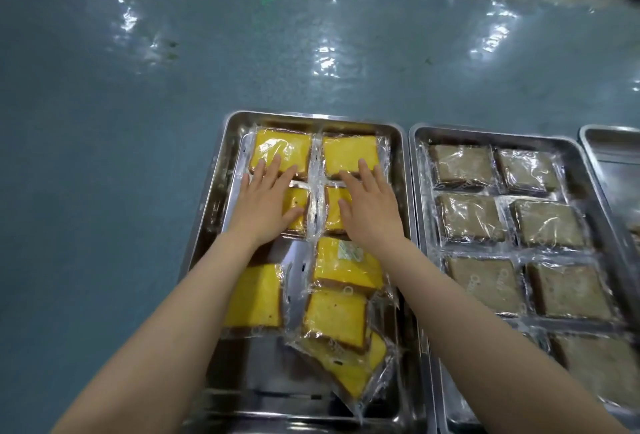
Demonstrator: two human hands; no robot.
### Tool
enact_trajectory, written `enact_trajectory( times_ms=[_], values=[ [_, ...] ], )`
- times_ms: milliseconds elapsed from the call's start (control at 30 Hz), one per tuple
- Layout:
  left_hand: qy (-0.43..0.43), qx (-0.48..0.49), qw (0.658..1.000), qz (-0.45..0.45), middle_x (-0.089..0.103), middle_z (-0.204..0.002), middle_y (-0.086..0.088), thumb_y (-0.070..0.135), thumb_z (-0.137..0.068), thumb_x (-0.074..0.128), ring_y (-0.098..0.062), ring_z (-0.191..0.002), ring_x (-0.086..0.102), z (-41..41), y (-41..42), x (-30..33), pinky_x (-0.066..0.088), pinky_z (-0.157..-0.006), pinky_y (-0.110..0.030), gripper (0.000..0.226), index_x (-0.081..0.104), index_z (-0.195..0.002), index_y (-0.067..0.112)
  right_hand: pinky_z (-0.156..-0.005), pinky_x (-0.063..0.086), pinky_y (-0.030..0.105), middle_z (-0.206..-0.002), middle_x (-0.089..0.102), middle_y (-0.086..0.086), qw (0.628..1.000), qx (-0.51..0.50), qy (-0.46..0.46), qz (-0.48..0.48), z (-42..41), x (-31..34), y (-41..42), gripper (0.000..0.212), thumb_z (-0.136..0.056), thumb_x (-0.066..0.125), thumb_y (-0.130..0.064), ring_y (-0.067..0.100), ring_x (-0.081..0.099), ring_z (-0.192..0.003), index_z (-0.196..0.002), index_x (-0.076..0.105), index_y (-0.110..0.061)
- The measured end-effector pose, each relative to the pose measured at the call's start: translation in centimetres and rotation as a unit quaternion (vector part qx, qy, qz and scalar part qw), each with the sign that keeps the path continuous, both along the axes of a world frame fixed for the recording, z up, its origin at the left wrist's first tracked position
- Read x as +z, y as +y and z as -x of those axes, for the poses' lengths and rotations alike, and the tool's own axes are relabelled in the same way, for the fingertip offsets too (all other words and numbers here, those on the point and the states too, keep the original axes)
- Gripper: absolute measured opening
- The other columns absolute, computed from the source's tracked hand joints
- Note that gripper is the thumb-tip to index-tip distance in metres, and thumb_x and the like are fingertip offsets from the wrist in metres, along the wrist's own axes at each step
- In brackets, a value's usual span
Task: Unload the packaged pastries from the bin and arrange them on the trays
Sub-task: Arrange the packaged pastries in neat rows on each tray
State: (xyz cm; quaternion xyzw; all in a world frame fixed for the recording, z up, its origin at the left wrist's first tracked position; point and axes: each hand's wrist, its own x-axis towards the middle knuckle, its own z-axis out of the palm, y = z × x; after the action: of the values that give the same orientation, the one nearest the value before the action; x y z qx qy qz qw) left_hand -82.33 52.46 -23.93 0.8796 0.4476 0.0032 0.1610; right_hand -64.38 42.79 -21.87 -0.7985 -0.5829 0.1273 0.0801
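Observation:
A steel tray (221,170) in front of me holds several yellow pastries in clear wrappers. Two lie side by side in the far row (282,148). My left hand (266,205) lies flat, fingers straight, on the left pastry of the second row. My right hand (372,208) lies flat on the right pastry of that row (334,210). Nearer me, one pastry (254,297) lies at the left, and three more (343,316) overlap untidily at the right. The bin is out of view.
A second steel tray (415,191) to the right holds several wrapped brown pastries (471,222) in two columns. A third tray (609,146) shows at the far right edge. The table (138,122) is covered in shiny blue-green plastic.

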Motion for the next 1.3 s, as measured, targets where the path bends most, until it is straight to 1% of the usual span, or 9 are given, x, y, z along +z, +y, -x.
enact_trajectory(
  times_ms=[100,233,500,600,733,900,1000,1133,1300],
  values=[
    [0.078,-0.013,0.997,0.022,-0.016,-0.157,-0.004,0.065,-0.091,0.026,-0.026,-0.143,-0.016,-0.4,1.2,-0.6,-0.009,-0.113,-0.046,0.074,-0.004,-0.15,0.03,-0.118,0.006,0.049,-0.161,-0.006,0.006,0.999,0.03,-0.006,0.038,-1.4,-0.7,1.8,0.056,-0.102,0.032,-0.035,0.03,-0.011,-0.146,-0.152,0.01,-0.027],
    [0.083,0.01,0.997,0.0,-0.013,-0.157,-0.005,0.069,-0.087,0.013,-0.028,-0.144,-0.012,-0.3,0.8,-1.7,-0.006,-0.114,-0.047,0.076,-0.006,-0.15,0.03,-0.117,0.003,0.046,-0.161,-0.004,0.006,0.996,0.047,-0.027,0.065,-2.0,-2.2,1.9,0.056,-0.102,0.022,-0.043,0.028,-0.008,-0.147,-0.153,0.007,-0.026],
    [0.003,-0.015,1.0,-0.024,-0.011,-0.157,-0.002,0.056,-0.094,0.026,-0.017,-0.142,-0.015,-0.1,0.2,-0.8,-0.008,-0.113,-0.037,0.073,-0.005,-0.15,0.02,-0.117,0.001,0.047,-0.161,0.005,0.005,0.999,0.027,-0.037,0.021,-1.2,-1.5,1.0,0.056,-0.101,0.03,-0.044,0.028,-0.005,-0.147,-0.152,0.017,-0.027],
    [-0.063,0.01,0.998,0.012,-0.009,-0.156,0.005,0.047,-0.097,0.035,-0.01,-0.141,-0.013,1.0,-2.2,0.6,-0.002,-0.114,-0.032,0.067,0.002,-0.15,0.023,-0.115,0.017,0.042,-0.153,0.031,0.006,0.998,0.025,0.034,-0.047,-0.7,0.2,-0.9,0.047,-0.097,0.047,-0.035,0.028,0.02,-0.143,-0.142,0.042,-0.021],
    [-0.112,0.046,0.99,0.068,0.008,-0.155,0.014,0.038,-0.094,0.046,-0.004,-0.141,0.001,5.0,-7.1,2.3,0.013,-0.11,-0.032,0.061,0.018,-0.148,0.031,-0.092,0.043,0.028,-0.116,0.055,-0.007,0.982,0.009,0.185,-0.044,0.2,1.7,-5.8,0.026,-0.092,0.059,-0.028,0.014,0.053,-0.11,-0.117,0.063,-0.022],
    [-0.133,0.078,0.986,0.068,0.028,-0.153,0.004,0.023,-0.093,0.056,-0.006,-0.139,0.017,9.5,-12.0,3.1,0.013,-0.11,-0.022,0.054,0.037,-0.144,0.019,-0.103,0.023,0.023,-0.141,0.043,-0.009,0.979,0.069,0.185,0.053,1.6,1.7,-10.3,0.06,-0.08,0.069,-0.049,0.012,0.034,-0.131,-0.133,0.054,-0.027],
    [-0.127,0.088,0.987,0.052,0.033,-0.151,0.0,0.02,-0.092,0.057,-0.011,-0.14,0.024,10.8,-14.4,3.1,0.013,-0.108,-0.019,0.052,0.041,-0.141,0.016,-0.106,0.024,0.026,-0.146,0.037,-0.009,0.979,0.078,0.175,0.072,2.3,1.8,-11.8,0.077,-0.073,0.074,-0.053,0.013,0.031,-0.134,-0.14,0.044,-0.029],
    [-0.112,0.093,0.988,0.05,0.031,-0.152,-0.002,0.022,-0.092,0.056,-0.018,-0.141,0.024,11.3,-16.8,2.5,0.014,-0.112,-0.026,0.053,0.039,-0.142,0.019,-0.097,0.036,0.028,-0.137,0.05,-0.009,0.985,0.062,0.145,0.066,3.6,2.1,-13.4,0.062,-0.081,0.067,-0.05,0.015,0.046,-0.124,-0.136,0.046,-0.03],
    [-0.015,0.078,0.996,0.028,0.004,-0.158,-0.001,0.046,-0.097,0.035,-0.021,-0.145,-0.001,10.8,-18.0,0.4,-0.005,-0.113,-0.032,0.059,0.017,-0.15,0.026,-0.068,0.043,0.025,-0.098,0.064,-0.016,0.974,0.034,0.209,0.076,3.4,3.7,-13.6,0.022,-0.092,0.056,-0.044,0.009,0.062,-0.082,-0.108,0.057,-0.029]
  ],
)
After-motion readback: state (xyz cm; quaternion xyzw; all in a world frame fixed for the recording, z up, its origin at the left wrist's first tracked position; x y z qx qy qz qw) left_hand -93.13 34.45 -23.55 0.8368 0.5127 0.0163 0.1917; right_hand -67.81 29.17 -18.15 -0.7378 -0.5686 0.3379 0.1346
